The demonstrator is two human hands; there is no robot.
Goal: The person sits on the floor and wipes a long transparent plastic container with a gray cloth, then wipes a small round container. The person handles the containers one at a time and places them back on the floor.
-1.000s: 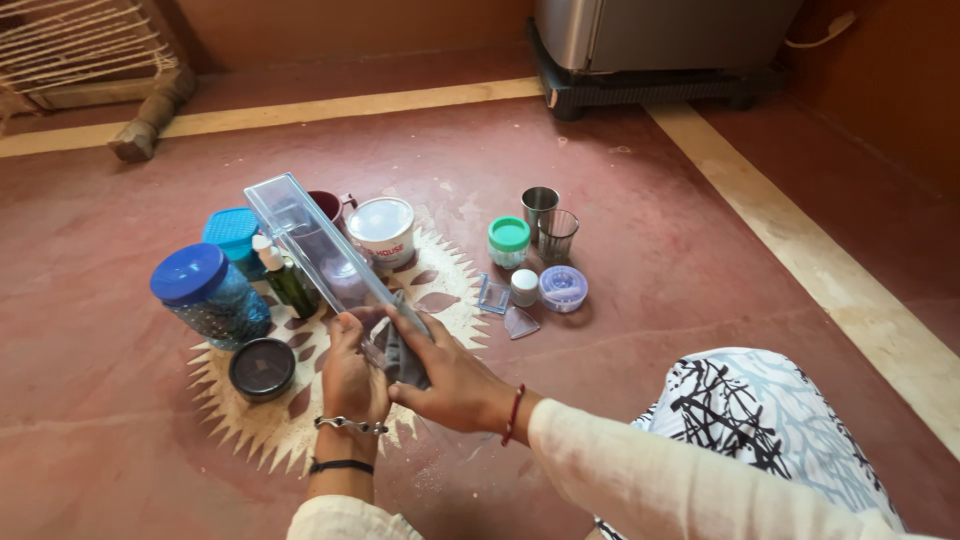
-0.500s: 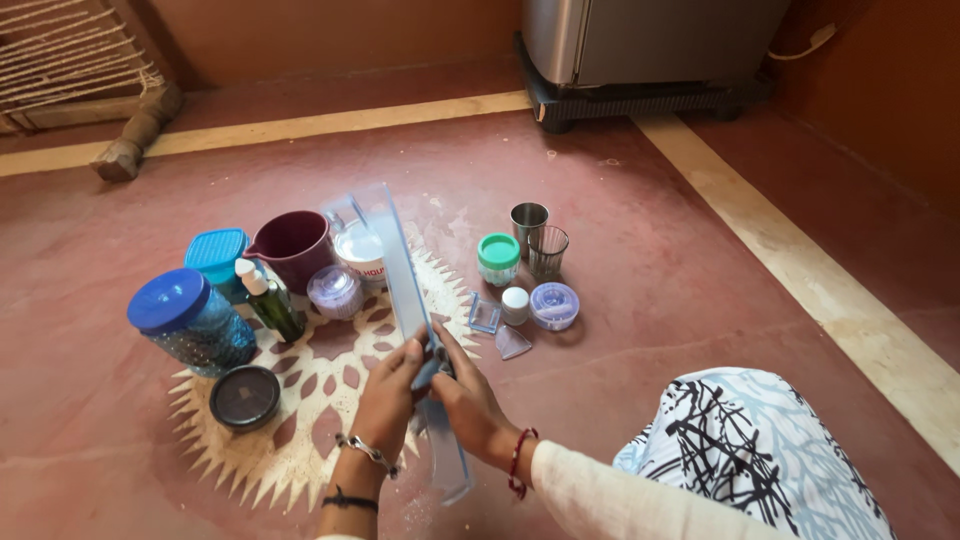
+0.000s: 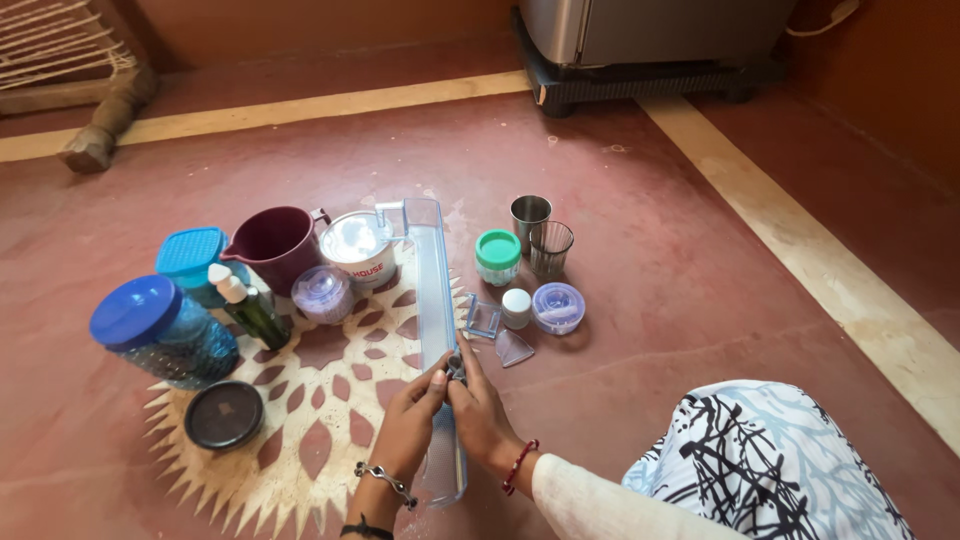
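Note:
A long clear plastic tray (image 3: 432,270) lies lengthwise on the floor pattern, its far end by the white tub (image 3: 357,247) and its near end between my wrists. My left hand (image 3: 408,425) grips the tray's left edge near its middle. My right hand (image 3: 480,405) pinches a small grey cloth (image 3: 456,367) against the tray's rim. The fingertips of both hands meet at the cloth.
Left of the tray stand a blue-lidded jar (image 3: 140,325), a teal-lidded box (image 3: 190,255), a maroon jug (image 3: 275,240), a green bottle (image 3: 252,310) and a dark lid (image 3: 222,415). On the right are a green-lidded jar (image 3: 497,255), a steel tumbler (image 3: 528,213), a glass (image 3: 551,245) and small clear containers (image 3: 557,305). An appliance on a stand (image 3: 640,60) is at the back.
The tray has swung down from a raised tilt to lie flat along the floor. Both hands slid toward its near half, and the cloth now shows only as a small wad.

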